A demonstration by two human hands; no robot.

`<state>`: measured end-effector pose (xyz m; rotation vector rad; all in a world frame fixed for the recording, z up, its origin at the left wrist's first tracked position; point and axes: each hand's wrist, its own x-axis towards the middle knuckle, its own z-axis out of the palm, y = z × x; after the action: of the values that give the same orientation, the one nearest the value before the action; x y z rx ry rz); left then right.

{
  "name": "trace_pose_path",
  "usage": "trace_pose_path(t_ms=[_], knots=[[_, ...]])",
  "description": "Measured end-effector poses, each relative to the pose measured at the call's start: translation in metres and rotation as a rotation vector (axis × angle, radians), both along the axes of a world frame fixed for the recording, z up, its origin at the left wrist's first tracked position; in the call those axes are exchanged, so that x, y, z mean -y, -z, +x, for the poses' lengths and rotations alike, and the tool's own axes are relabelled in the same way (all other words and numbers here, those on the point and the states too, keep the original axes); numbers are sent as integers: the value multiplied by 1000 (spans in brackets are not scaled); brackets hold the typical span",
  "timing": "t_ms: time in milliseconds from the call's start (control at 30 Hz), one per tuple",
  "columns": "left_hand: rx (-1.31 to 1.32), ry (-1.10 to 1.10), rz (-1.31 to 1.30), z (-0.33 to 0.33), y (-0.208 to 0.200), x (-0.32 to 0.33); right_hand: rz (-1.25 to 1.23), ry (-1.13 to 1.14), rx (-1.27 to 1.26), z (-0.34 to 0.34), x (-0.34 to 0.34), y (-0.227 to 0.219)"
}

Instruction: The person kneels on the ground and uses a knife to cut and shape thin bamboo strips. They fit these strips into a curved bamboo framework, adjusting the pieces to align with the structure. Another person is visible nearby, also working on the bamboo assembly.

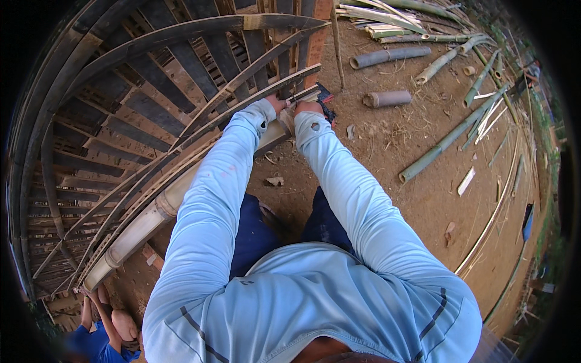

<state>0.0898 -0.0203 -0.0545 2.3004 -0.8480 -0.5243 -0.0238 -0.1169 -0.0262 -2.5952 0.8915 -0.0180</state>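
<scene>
One wide stretch of bare brown ground (363, 145) spreads under everything, and on the person's left a big slatted bamboo frame (151, 66) curves over it, its dark slats fanning out under long bent strips. The person's shirt (315, 278), pale blue and long-sleeved, fills the lower middle, both sleeves reaching forward over dark blue trousers (254, 236). A split bamboo pole (128, 238), pale on the side that shows, runs along the frame's near edge from the lower left up to the person's hands. At its lower-left end another person (100, 339) in blue has their hands raised close to the pole. Over on the right a long green pole (448, 139) lies slantwise, with a heap of cut strips (387, 18) at the top. Two shorter bamboo lengths, one grey (390, 56) and one thick and brownish (387, 98), lie just beyond the right hand (310, 107). That hand and the left hand (279, 104) are near each other at the upper end of the split pole and thin strips; the left's fingers are bent against the strip ends, while the right's grip is hidden, so I cannot tell whether it is clamped. A small pale chip (466, 181) lies farther right.
</scene>
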Motion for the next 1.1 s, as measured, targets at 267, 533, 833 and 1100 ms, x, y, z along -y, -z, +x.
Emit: trace_pose_path(t_ms=[267,533,833,1100], knots=[[11,12,82,-30,-52,6,769,135,396,-23,32,43],[-28,-15,50,-21,-36,-5,-4,-251,769,-88,8,-20],[-36,14,-64,-18,-26,1,-364,-536,441,-64,26,-33],[-191,77,1,0,-14,-5,-665,-703,334,-59,34,-45]])
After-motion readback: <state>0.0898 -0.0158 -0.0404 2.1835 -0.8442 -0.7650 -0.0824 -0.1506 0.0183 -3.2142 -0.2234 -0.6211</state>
